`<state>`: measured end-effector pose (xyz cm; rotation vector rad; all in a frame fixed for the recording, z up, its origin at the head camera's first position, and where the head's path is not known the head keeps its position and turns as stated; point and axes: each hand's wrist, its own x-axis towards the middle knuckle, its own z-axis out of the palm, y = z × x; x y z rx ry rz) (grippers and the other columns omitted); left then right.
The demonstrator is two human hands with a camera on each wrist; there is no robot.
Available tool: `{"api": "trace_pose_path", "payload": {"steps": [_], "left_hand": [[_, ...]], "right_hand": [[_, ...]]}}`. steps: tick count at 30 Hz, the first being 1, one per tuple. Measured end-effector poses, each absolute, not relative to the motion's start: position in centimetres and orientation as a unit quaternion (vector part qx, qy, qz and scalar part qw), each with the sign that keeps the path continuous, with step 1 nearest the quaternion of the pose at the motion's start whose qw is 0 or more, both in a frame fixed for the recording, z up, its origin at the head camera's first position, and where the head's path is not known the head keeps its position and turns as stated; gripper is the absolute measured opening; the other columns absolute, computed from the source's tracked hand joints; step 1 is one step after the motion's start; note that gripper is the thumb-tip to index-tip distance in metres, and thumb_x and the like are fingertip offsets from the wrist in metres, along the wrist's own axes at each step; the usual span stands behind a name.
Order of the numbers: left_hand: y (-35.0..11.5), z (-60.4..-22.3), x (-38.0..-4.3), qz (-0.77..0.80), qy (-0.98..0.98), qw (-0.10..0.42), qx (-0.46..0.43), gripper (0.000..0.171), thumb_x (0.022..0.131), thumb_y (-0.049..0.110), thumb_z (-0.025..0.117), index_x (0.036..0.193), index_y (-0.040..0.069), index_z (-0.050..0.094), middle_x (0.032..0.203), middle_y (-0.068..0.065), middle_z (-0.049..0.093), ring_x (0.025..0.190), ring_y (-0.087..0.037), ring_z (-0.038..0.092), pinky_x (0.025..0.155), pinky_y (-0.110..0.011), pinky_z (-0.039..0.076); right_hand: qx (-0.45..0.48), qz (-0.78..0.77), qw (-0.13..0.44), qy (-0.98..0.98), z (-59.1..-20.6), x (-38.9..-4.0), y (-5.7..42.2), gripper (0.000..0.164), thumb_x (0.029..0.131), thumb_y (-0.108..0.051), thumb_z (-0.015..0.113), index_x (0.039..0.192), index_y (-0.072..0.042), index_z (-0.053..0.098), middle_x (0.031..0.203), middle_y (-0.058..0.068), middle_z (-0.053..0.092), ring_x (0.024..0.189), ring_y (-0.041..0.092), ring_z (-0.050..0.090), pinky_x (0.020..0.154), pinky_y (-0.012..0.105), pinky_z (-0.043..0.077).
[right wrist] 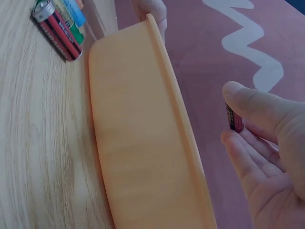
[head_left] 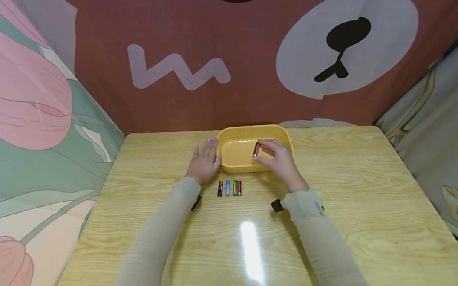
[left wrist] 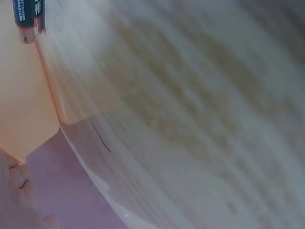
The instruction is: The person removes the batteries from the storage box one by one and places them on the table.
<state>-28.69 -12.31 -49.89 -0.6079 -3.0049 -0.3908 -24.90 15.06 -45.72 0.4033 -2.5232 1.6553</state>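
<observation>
Between thumb and fingertips my right hand (head_left: 280, 160) pinches a dark red battery (head_left: 256, 150), held over the yellow plastic tray (head_left: 255, 168). The right wrist view shows this battery (right wrist: 234, 119) upright between the thumb and fingers, above the rim. My left hand (head_left: 204, 163) lies against the tray's left side with its fingers extended. In front of the tray, side by side on the table, are a black battery (head_left: 220, 189), a blue battery (head_left: 227, 188), a green battery (head_left: 235, 188) and a red battery (head_left: 239, 188). In the left wrist view only part of the left hand (left wrist: 19, 195) shows.
The wooden table (head_left: 342, 197) runs up to a brown cloth backdrop (head_left: 250, 99) just behind the tray. A printed curtain (head_left: 30, 168) hangs at the left, and another curtain (head_left: 435, 121) at the right. Light glares on the table near the front.
</observation>
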Motion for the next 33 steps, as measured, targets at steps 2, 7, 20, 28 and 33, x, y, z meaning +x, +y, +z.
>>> {"api": "trace_pose_path", "payload": {"steps": [2, 7, 20, 28, 33], "left_hand": [[-12.3, -49.9, -28.7, -0.127, -0.972, 0.026, -0.197, 0.064, 0.109, 0.039, 0.026, 0.164, 0.008, 0.012, 0.169, -0.008, 0.017, 0.156, -0.022, 0.009, 0.125, -0.053, 0.009], [-12.3, -49.9, -28.7, -0.129, -0.972, 0.025, -0.197, 0.064, 0.109, 0.04, 0.025, 0.164, 0.008, 0.012, 0.169, -0.007, 0.016, 0.156, -0.021, 0.008, 0.125, -0.052, 0.009], [-12.2, -49.8, -28.5, -0.134, -0.97, 0.026, -0.199, 0.063, 0.11, 0.037, 0.029, 0.163, 0.007, 0.013, 0.169, -0.01, 0.018, 0.156, -0.023, 0.009, 0.125, -0.053, 0.008], [-12.1, -49.7, -28.5, -0.131, -0.972, 0.021, -0.195, 0.063, 0.11, 0.036, 0.029, 0.163, 0.007, 0.012, 0.169, -0.009, 0.017, 0.156, -0.022, 0.008, 0.125, -0.052, 0.008], [-12.1, -49.8, -28.5, -0.129, -0.972, 0.02, -0.194, 0.063, 0.11, 0.037, 0.028, 0.163, 0.007, 0.013, 0.169, -0.007, 0.015, 0.156, -0.021, 0.007, 0.125, -0.052, 0.009]], "right_hand": [[0.136, 0.547, 0.048, -0.825, -45.6, -24.6, 15.1, 0.057, 0.086, -0.005, 0.081, 0.137, 0.004, 0.059, 0.135, 0.019, 0.056, 0.124, 0.038, 0.059, 0.105, 0.047, 0.049], [0.137, 0.541, 0.051, -0.828, -45.6, -23.9, 15.2, 0.057, 0.086, -0.009, 0.082, 0.137, 0.001, 0.06, 0.134, 0.018, 0.057, 0.123, 0.037, 0.06, 0.106, 0.045, 0.049], [0.144, 0.531, 0.07, -0.832, -46.5, -21.8, 15.3, 0.053, 0.086, -0.011, 0.082, 0.134, 0.0, 0.063, 0.133, 0.015, 0.06, 0.119, 0.035, 0.062, 0.104, 0.031, 0.05], [0.162, 0.545, 0.074, -0.82, -46.9, -20.8, 15.3, 0.053, 0.083, -0.007, 0.084, 0.132, -0.001, 0.065, 0.133, 0.014, 0.061, 0.117, 0.032, 0.064, 0.103, 0.035, 0.051], [0.184, 0.538, 0.08, -0.819, -47.3, -20.4, 15.1, 0.052, 0.082, -0.004, 0.084, 0.13, 0.0, 0.066, 0.131, 0.015, 0.063, 0.115, 0.034, 0.065, 0.101, 0.037, 0.053]]}}
